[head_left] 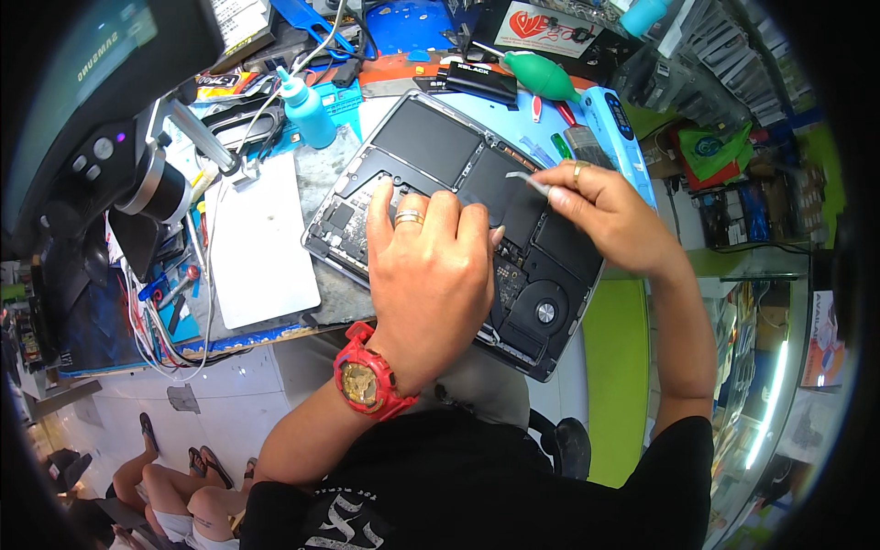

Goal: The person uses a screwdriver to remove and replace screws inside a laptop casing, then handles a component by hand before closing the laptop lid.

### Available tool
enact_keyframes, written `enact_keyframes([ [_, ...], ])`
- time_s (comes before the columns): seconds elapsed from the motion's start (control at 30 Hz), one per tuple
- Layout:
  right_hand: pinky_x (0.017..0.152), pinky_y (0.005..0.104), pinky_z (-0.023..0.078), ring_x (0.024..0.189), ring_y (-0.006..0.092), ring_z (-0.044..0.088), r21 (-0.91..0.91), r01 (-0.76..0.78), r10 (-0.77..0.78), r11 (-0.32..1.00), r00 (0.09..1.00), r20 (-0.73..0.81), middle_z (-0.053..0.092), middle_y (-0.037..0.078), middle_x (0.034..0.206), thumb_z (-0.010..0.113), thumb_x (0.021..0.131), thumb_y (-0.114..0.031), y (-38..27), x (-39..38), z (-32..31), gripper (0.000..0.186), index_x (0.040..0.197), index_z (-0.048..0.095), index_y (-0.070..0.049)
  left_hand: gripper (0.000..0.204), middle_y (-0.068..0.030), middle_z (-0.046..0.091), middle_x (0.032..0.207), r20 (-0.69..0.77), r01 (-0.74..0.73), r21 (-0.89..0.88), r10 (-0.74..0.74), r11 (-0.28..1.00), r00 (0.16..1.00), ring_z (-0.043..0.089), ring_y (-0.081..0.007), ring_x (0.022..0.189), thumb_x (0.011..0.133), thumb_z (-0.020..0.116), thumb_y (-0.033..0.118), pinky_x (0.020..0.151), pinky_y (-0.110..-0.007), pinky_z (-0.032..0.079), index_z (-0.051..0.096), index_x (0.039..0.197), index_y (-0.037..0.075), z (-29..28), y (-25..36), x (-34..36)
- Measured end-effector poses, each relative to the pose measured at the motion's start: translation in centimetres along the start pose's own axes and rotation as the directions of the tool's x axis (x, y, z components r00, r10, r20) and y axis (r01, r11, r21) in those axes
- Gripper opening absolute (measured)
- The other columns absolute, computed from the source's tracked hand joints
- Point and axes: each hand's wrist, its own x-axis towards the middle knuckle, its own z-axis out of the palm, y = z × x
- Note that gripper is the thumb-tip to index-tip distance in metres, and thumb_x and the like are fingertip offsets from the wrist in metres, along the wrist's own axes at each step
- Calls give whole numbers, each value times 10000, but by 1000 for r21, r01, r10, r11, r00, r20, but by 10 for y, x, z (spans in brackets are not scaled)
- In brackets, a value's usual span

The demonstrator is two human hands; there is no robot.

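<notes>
An opened laptop [445, 142] lies at a slant, its bottom cover off, with black battery cells, circuit boards and a round fan [545, 313] showing. My left hand [431, 261], with a red watch at its wrist, is over the laptop's middle. Its fingers curl down and the thumb tip lies close to the index finger; whatever they grip is hidden beneath. In my right hand [610, 215] is a pair of bent-tip tweezers [529, 181], pinched between thumb and fingers. The tip hovers over or touches the black battery area; which one I cannot tell.
A flat white panel [261, 247] lies left of the laptop. Behind stand a blue squeeze bottle [310, 115], a green air blower [539, 75] and a light-blue device with a display [619, 137]. A microscope [137, 174] with a screen overhangs the left. Other people's legs [174, 486] show lower left.
</notes>
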Motion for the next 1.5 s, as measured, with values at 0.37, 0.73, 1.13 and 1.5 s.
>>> enact_keyframes([
  [0.37, 916, 329, 563, 1013, 170, 707, 18, -46, 45, 999, 997, 59, 746, 137, 1090, 618, 1071, -101, -2, -11, 16, 254, 1233, 708, 73, 169, -64, 574, 845, 8, -84, 9, 84, 996, 996, 636, -263, 856, 832, 668, 83, 1193, -629, 380, 746, 976, 47, 11, -2, -13],
  [0.73, 903, 315, 573, 1017, 164, 726, 90, -182, 166, 979, 974, 157, 771, 158, 1092, 627, 1071, -108, -11, -7, 12, 277, 1235, 701, 103, 405, -76, 639, 1048, 117, 18, -28, -15, 999, 993, 646, -301, 1035, 864, 812, 122, 1235, -681, 275, 718, 1246, 29, -11, 6, -27],
  [1.13, 919, 309, 568, 1013, 154, 719, 129, -195, 168, 972, 967, 193, 773, 136, 1096, 616, 1085, -103, -13, -4, 12, 254, 1229, 711, 83, 448, -109, 618, 1081, 135, 49, -18, -46, 999, 990, 617, -332, 1073, 874, 822, 132, 1228, -691, 268, 687, 1285, 16, -5, -2, -21],
  [1.5, 917, 303, 564, 1009, 131, 698, 146, -161, 129, 976, 970, 206, 765, 112, 1087, 622, 1084, -81, -11, -3, 16, 214, 1199, 711, 75, 429, -108, 622, 1074, 142, 57, -26, -53, 998, 988, 623, -323, 1066, 883, 815, 134, 1238, -682, 256, 695, 1279, 19, -7, -3, -21],
])
